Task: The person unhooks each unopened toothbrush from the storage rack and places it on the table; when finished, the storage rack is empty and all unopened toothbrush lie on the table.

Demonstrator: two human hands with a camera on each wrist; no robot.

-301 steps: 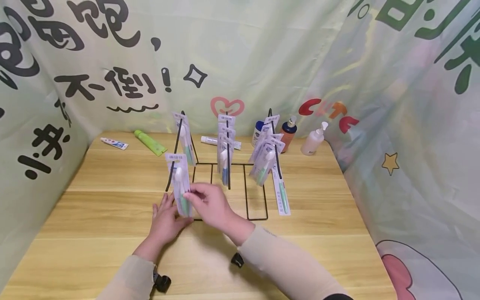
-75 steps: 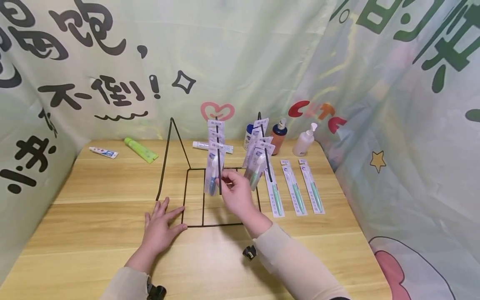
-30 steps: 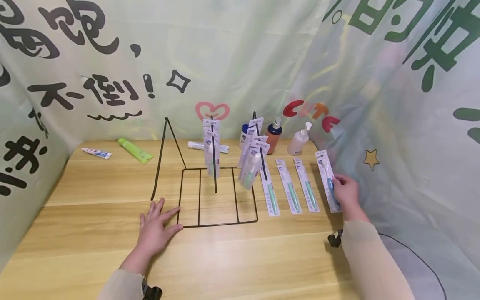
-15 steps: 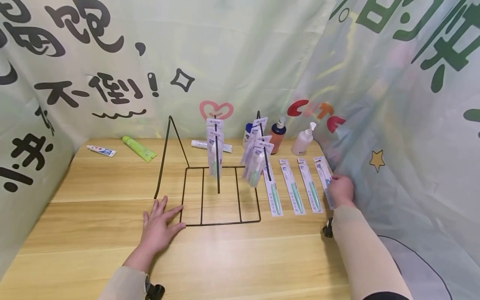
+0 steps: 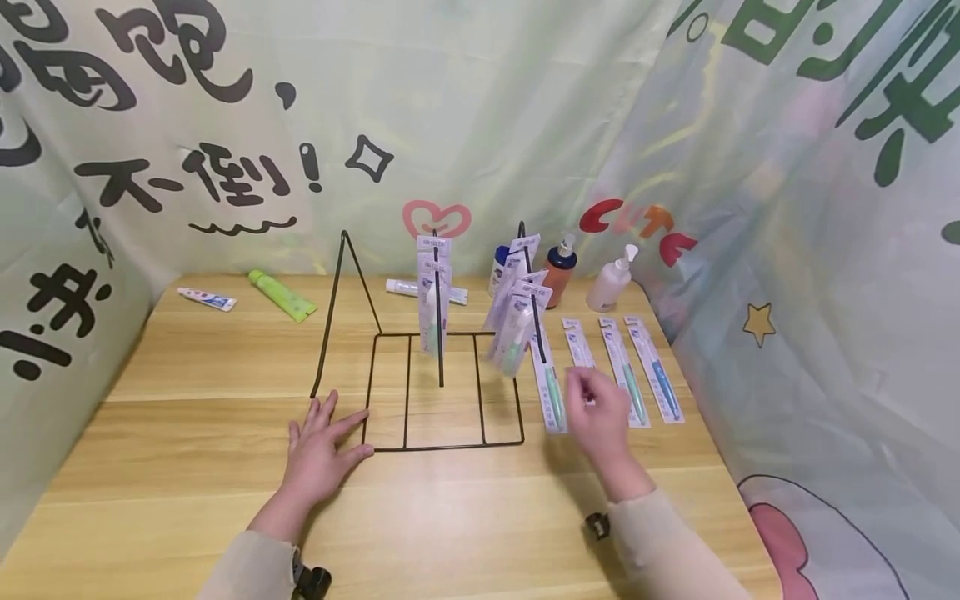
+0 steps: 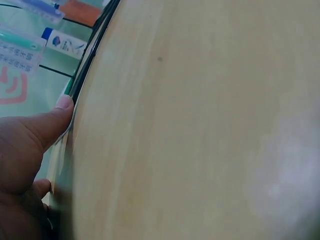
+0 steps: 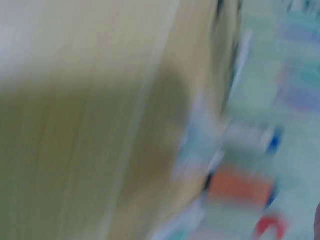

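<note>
My left hand (image 5: 318,454) rests on the table with fingers spread, thumb and index finger touching the left side of a black wire display rack (image 5: 442,447). In the left wrist view, the thumb (image 6: 52,122) presses the wire. My right hand (image 5: 600,412) hovers, loosely curled and holding nothing, over the row of packaged toothbrushes lying right of the rack. It partly hides one with a green handle (image 5: 577,340). At the row's right end lies a packaged blue toothbrush (image 5: 658,371). Packaged toothbrushes hang on the middle hook (image 5: 432,304) and right hook (image 5: 517,325); the left hook (image 5: 327,321) is bare.
A small toothpaste tube (image 5: 207,299), a green tube (image 5: 281,296) and a white tube (image 5: 401,287) lie along the back. Behind the right hook stand a blue-capped bottle (image 5: 500,265), an orange pump bottle (image 5: 559,271) and a pink pump bottle (image 5: 611,283).
My right hand took a blue toothbrush pack from the middle hook, laid it at the row's right end, released it and moved left. The left hook's packs went earlier. My left hand stayed put lately.
</note>
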